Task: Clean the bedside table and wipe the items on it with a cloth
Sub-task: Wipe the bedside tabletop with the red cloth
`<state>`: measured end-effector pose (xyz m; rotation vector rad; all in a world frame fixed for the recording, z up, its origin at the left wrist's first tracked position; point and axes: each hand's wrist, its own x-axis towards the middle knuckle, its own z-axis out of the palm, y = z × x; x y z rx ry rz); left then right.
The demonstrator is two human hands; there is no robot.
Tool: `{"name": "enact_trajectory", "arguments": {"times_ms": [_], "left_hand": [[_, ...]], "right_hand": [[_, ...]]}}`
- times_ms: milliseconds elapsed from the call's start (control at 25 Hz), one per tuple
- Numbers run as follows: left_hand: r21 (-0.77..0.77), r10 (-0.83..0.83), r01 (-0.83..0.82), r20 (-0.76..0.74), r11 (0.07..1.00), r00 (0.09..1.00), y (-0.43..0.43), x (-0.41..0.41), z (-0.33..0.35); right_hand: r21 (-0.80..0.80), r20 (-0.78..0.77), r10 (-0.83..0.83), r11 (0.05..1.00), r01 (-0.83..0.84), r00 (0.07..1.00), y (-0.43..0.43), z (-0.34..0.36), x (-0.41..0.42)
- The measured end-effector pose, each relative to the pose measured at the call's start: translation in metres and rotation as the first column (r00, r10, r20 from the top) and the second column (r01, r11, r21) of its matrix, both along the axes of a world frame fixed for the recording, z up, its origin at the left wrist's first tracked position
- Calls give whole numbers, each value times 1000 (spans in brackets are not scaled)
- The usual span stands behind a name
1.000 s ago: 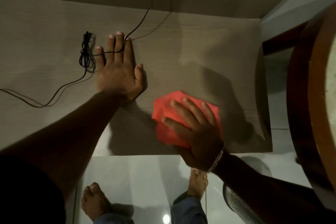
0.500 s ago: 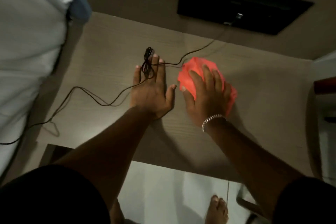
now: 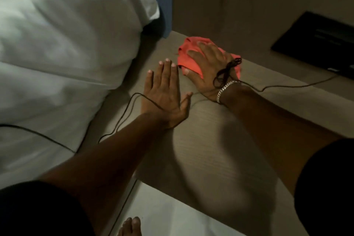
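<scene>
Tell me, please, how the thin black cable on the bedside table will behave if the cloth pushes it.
The black cable looks thin and limp: it curves loosely across the bedside table, so it probably slides and bunches rather than resisting. Its coiled part lies over the right hand, so it may snag and drag with the red cloth.

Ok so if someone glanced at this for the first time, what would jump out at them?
The bright red cloth stands out first, pressed flat under the right hand near the far edge of the bedside table. Next is the thin black cable, bunched over that hand's wrist and trailing across the left hand, which lies palm down, fingers spread. The white bedding fills the left side.
</scene>
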<state>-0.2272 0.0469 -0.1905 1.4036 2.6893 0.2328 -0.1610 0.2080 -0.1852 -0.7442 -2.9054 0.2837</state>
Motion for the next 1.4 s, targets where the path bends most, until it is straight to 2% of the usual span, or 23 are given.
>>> {"name": "enact_trajectory", "arguments": {"times_ms": [160,280,360,440,520,600,640,760,920,1040,1120,1200,1280,1400], "left_hand": [[31,93,-94,40,995,995,-23,-7,3],[86,209,-215,69,973,975,-41,-4,6],[66,207,-209,35,976,978,-55,4,4],[59,195,-195,4,979,981,-69,15,4],[61,200,-199,-5,978,980,-81,24,2],[69,234,-233,-8,970,972,-95,32,1],[68,254,-254,0,965,967,-102,34,2],[74,308,-307,-2,949,952,-130,38,8],[140,230,-242,97,960,968,-166,45,8],[13,256,-258,103,966,961,-171,52,15],[-67,243,-238,85,969,966,-165,66,19],[-114,162,-151,97,982,982,-154,87,19],[-148,78,-60,121,987,990,-138,106,17],[-188,-2,35,172,982,985,-116,123,28]], "right_hand": [[3,-43,-86,996,86,995,-26,-7,-41],[-1,16,41,999,-41,999,-45,-1,-34],[-8,8,161,987,-161,987,-57,4,-14],[24,-7,184,983,-184,983,-67,4,15],[70,-42,-16,997,19,999,-82,-1,42],[67,-85,-251,964,257,964,-107,-4,55],[54,-84,-293,953,298,952,-122,-5,55],[-5,-87,-181,983,181,980,-161,0,41],[-221,-38,44,974,-52,998,-202,12,57],[-176,58,185,969,-173,981,-203,18,102],[-126,90,85,989,-73,992,-196,16,143],[-92,65,-181,978,186,981,-193,15,184],[-69,52,-422,903,424,905,-199,11,203],[-84,47,-524,846,526,850,-202,10,192]]}}
